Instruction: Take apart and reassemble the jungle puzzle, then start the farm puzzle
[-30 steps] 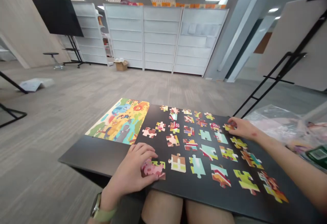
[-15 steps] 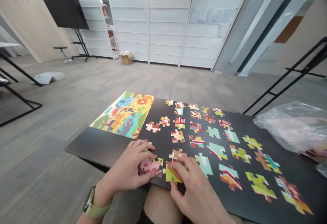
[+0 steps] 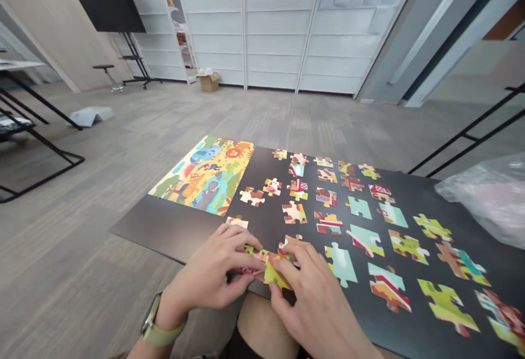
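My left hand (image 3: 223,266), with a green-banded watch on its wrist, has its fingers closed on a pink puzzle piece (image 3: 246,270) at the near edge of the black table. My right hand (image 3: 305,277) pinches a yellow-green and brown puzzle piece (image 3: 274,271). These two pieces meet edge to edge between my fingertips; whether they interlock cannot be made out. A brown and white piece (image 3: 292,240) lies just beyond my right fingers, partly covered. Another piece (image 3: 238,221) is just beyond my left hand.
A colourful animal picture sheet (image 3: 207,176) lies at the table's left. Several loose puzzle pieces (image 3: 328,222) spread over the black table (image 3: 143,228) to the right. Crumpled clear plastic (image 3: 488,195) is at the right edge. White shelving and a cardboard box (image 3: 208,81) stand behind.
The pink piece and the yellow-green piece, apart before, now touch. My left hand has moved right toward my right hand. The view has tilted down slightly.
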A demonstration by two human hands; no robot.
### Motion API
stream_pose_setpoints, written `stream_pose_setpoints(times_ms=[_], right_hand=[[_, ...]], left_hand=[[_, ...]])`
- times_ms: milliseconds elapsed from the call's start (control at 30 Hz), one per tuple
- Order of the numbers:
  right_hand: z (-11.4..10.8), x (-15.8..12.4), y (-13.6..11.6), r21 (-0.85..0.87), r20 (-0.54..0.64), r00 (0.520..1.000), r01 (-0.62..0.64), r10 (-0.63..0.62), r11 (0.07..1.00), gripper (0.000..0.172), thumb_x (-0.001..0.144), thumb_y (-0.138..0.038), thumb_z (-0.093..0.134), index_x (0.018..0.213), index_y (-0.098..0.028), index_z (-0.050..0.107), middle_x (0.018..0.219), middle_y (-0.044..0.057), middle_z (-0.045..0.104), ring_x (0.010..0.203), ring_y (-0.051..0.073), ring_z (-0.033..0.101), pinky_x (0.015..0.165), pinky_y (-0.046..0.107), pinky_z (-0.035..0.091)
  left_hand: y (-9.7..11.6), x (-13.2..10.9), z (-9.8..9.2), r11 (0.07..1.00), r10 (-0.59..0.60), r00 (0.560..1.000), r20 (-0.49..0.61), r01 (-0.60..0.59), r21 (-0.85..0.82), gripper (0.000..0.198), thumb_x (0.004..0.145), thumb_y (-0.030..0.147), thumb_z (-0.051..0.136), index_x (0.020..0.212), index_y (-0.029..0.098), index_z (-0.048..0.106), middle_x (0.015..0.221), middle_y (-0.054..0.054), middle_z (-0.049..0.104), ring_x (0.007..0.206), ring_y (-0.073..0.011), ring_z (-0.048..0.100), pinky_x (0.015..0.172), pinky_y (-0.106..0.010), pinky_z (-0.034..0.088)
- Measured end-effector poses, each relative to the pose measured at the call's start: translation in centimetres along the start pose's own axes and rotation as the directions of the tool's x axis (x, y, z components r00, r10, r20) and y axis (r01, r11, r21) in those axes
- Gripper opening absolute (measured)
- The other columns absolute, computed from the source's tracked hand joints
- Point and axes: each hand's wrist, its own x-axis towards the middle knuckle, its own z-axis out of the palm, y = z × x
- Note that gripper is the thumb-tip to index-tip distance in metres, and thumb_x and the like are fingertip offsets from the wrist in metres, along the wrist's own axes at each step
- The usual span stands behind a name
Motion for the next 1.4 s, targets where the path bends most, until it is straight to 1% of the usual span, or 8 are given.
stream_pose_setpoints(times_ms=[133, 400, 567, 767, 933, 1067, 1200, 1400], right_hand=[[-0.1, 0.0, 0.0, 0.048, 0.026, 0.999, -0.022, 0.021, 0.999, 0.024, 0.085, -0.018, 0.061, 0.107, -0.025, 0.068, 0.116, 0.010, 0.063, 0.108, 0.032, 0.059, 0.089, 0.051, 0.055], [-2.0, -0.7, 3.4, -0.023, 0.045, 0.998, 0.055, -0.054, 0.998, 0.053, 0.088, -0.009, 0.047, 0.138, -0.022, 0.057, 0.143, 0.009, 0.059, 0.133, 0.028, 0.050, 0.105, 0.050, 0.050], [-2.3, -1.2, 5.0, -0.160, -0.037, 0.999, 0.008, -0.014, 0.987, 0.040, 0.093, -0.015, 0.048, 0.128, -0.023, 0.065, 0.137, 0.010, 0.065, 0.129, 0.033, 0.054, 0.096, 0.053, 0.052], [-1.4, -0.5, 2.7, 0.002, 0.040, 0.997, 0.068, -0.068, 0.998, 0.042, 0.087, -0.028, 0.070, 0.128, -0.023, 0.064, 0.136, 0.011, 0.066, 0.127, 0.035, 0.056, 0.105, 0.056, 0.048], [-1.2, 0.7, 1.1, 0.145, 0.112, 0.992, 0.049, -0.065, 0.988, 0.029, 0.084, -0.009, 0.065, 0.109, -0.022, 0.068, 0.110, 0.006, 0.071, 0.104, 0.026, 0.063, 0.091, 0.044, 0.053], [-1.6, 1.9, 1.3, 0.120, 0.088, 0.992, 0.075, -0.085, 0.990, 0.027, 0.081, -0.006, 0.064, 0.103, -0.021, 0.068, 0.102, 0.005, 0.070, 0.098, 0.025, 0.062, 0.084, 0.041, 0.053], [-1.8, 3.7, 1.5, 0.092, 0.049, 0.990, 0.124, -0.129, 0.988, 0.026, 0.088, -0.009, 0.061, 0.108, -0.021, 0.070, 0.105, 0.005, 0.070, 0.103, 0.024, 0.061, 0.089, 0.039, 0.053], [-1.1, 5.6, 1.3, 0.034, 0.129, 0.981, 0.145, -0.148, 0.989, 0.029, 0.090, -0.010, 0.061, 0.110, -0.026, 0.075, 0.104, 0.005, 0.070, 0.103, 0.023, 0.063, 0.090, 0.037, 0.054]], left_hand=[[0.1, 0.2, -0.2, 1.000, 0.004, 1.000, 0.019, -0.004, 0.000, 0.031, 0.087, 0.009, 0.060, 0.106, 0.032, 0.073, 0.116, 0.000, 0.065, 0.107, -0.0224, 0.056, 0.097, -0.040, 0.037], [0.0, 0.0, 0.0, 0.999, -0.011, 1.000, -0.008, 0.011, -0.035, 0.025, 0.090, 0.013, 0.059, 0.102, 0.030, 0.073, 0.114, 0.000, 0.067, 0.106, -0.0227, 0.058, 0.097, -0.040, 0.038], [0.0, -0.1, -0.2, 0.999, -0.040, 0.999, -0.012, 0.039, -0.031, 0.025, 0.090, 0.015, 0.057, 0.102, 0.031, 0.073, 0.113, -0.001, 0.066, 0.106, -0.0237, 0.058, 0.095, -0.040, 0.042], [-1.0, -0.7, 0.1, 0.991, -0.086, 0.980, -0.179, 0.065, -0.118, 0.048, 0.083, 0.015, 0.062, 0.129, 0.026, 0.057, 0.130, -0.007, 0.059, 0.127, -0.0290, 0.049, 0.116, -0.050, 0.032], [-1.3, -0.8, 0.6, 0.992, -0.115, 0.982, -0.151, 0.105, -0.076, 0.056, 0.082, 0.017, 0.068, 0.134, 0.028, 0.052, 0.132, -0.007, 0.058, 0.126, -0.0285, 0.050, 0.114, -0.049, 0.036], [-1.2, -0.6, 0.6, 0.992, -0.110, 0.983, -0.148, 0.099, -0.078, 0.055, 0.084, 0.018, 0.068, 0.136, 0.029, 0.051, 0.132, -0.007, 0.058, 0.125, -0.0277, 0.051, 0.113, -0.047, 0.038], [-1.2, -0.5, 0.5, 0.992, -0.101, 0.984, -0.145, 0.088, -0.093, 0.059, 0.084, 0.018, 0.068, 0.138, 0.030, 0.050, 0.132, -0.007, 0.058, 0.125, -0.0279, 0.051, 0.112, -0.046, 0.039], [-1.0, -0.4, 0.4, 0.987, -0.106, 0.979, -0.174, 0.082, -0.138, 0.058, 0.082, 0.017, 0.068, 0.136, 0.029, 0.051, 0.133, -0.008, 0.056, 0.125, -0.0281, 0.052, 0.108, -0.044, 0.043]])
